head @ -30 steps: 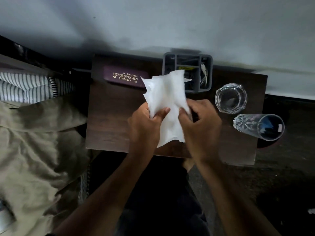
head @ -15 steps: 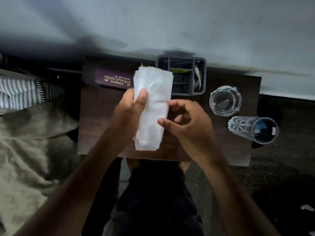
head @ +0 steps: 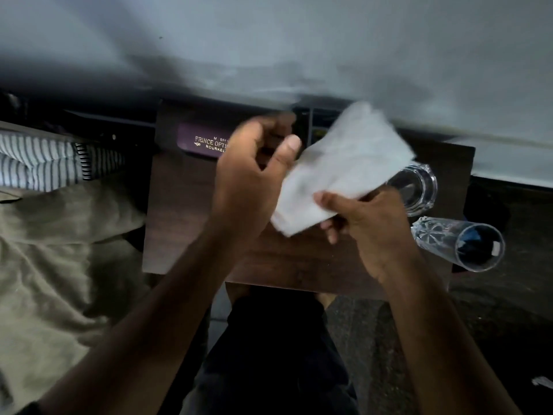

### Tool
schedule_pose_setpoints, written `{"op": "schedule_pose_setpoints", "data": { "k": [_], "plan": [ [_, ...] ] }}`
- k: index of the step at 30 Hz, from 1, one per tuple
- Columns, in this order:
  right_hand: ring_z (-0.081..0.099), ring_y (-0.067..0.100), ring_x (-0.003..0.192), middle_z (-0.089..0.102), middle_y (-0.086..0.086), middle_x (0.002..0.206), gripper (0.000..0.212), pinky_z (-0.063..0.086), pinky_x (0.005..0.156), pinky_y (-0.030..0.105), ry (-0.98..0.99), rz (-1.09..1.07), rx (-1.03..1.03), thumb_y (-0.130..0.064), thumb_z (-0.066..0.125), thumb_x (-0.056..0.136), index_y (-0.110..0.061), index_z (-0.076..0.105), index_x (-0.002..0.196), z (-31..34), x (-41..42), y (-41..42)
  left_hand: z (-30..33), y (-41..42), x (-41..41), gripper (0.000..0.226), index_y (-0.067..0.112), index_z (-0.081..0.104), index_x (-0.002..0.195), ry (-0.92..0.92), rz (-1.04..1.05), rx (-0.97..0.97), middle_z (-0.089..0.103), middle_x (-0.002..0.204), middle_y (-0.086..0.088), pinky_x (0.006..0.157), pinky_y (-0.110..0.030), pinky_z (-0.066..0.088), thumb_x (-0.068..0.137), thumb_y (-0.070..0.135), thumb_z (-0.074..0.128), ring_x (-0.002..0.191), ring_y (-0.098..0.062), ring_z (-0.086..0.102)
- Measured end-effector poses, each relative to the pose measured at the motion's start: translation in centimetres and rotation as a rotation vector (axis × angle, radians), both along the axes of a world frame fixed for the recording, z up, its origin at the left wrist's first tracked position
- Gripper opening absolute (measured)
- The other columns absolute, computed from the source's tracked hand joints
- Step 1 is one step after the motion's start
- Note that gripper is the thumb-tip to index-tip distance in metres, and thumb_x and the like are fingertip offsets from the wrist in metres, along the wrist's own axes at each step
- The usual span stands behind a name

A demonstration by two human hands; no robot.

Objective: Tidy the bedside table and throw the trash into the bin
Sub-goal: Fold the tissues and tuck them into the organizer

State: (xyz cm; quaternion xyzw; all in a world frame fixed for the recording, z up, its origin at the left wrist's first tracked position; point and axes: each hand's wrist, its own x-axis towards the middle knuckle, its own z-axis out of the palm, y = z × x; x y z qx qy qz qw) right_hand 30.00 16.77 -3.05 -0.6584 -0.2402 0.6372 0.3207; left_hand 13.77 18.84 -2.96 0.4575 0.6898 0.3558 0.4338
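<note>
A folded white tissue (head: 338, 169) is held above the dark wooden bedside table (head: 185, 217), tilted up toward the right. My right hand (head: 368, 229) grips its lower edge from beneath with thumb and fingers. My left hand (head: 254, 175) sits just left of the tissue, its thumb against the tissue's left edge and the fingers loosely curled. A purple spectacle case (head: 197, 140) with gold lettering lies at the table's back left, partly hidden by my left hand. The tissue hides most of the dark organiser tray (head: 305, 121) at the back.
A short clear glass (head: 419, 187) stands at the table's right, and a tall cut glass (head: 460, 244) leans near the right front corner. A bed with olive blanket (head: 54, 265) and striped pillow (head: 39, 163) lies left. A white wall (head: 299, 40) runs behind.
The tissue went from spread open to folded into a narrow strip, then swung from upright in my left hand to slanted rightward in my right hand. The view shifted slightly.
</note>
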Motion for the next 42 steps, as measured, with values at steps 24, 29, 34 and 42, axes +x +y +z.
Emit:
{"op": "schedule_pose_setpoints", "data": {
  "k": [24, 29, 34, 42],
  "plan": [
    [0.072, 0.032, 0.067, 0.070, 0.013, 0.068, 0.014, 0.059, 0.059, 0.048, -0.400, -0.071, 0.298, -0.008, 0.069, 0.077, -0.017, 0.062, 0.068, -2.8, -6.1, 4.3, -0.2, 5.0, -0.9, 0.043, 0.022, 0.073, 0.104, -0.617, 0.039, -0.474, 0.079, 0.098, 0.006, 0.084, -0.031, 0.058, 0.101, 0.052, 0.042, 0.091, -0.010, 0.075],
    [0.053, 0.001, 0.053, 0.057, -0.006, 0.059, 0.018, 0.045, 0.050, 0.017, -0.511, -0.080, 0.389, 0.003, 0.069, 0.076, -0.014, 0.062, 0.074, -2.1, -6.0, 4.9, 0.1, 5.0, -2.0, 0.030, 0.022, 0.071, 0.090, -0.424, 0.104, -0.310, 0.075, 0.083, 0.005, 0.080, -0.035, 0.060, 0.099, 0.043, 0.052, 0.083, -0.017, 0.075],
    [0.070, 0.017, 0.081, 0.069, 0.008, 0.092, 0.020, 0.059, 0.071, 0.032, -0.637, 0.134, 0.387, -0.012, 0.069, 0.074, -0.015, 0.070, 0.093, -3.7, -6.6, 4.7, -0.1, 4.7, -0.7, 0.042, 0.019, 0.077, 0.080, -0.560, 0.118, -0.416, 0.079, 0.092, -0.002, 0.095, -0.043, 0.058, 0.101, 0.044, 0.049, 0.097, -0.022, 0.075],
    [0.069, 0.028, 0.093, 0.072, 0.013, 0.101, 0.029, 0.052, 0.086, 0.028, -0.943, 0.151, 0.489, -0.023, 0.068, 0.083, -0.003, 0.074, 0.102, -2.0, -6.9, 3.6, -0.7, 5.3, -1.0, 0.066, 0.029, 0.076, 0.089, -0.397, 0.027, -0.453, 0.078, 0.105, 0.012, 0.110, -0.037, 0.042, 0.081, 0.082, 0.036, 0.110, -0.007, 0.068]
  ]
}}
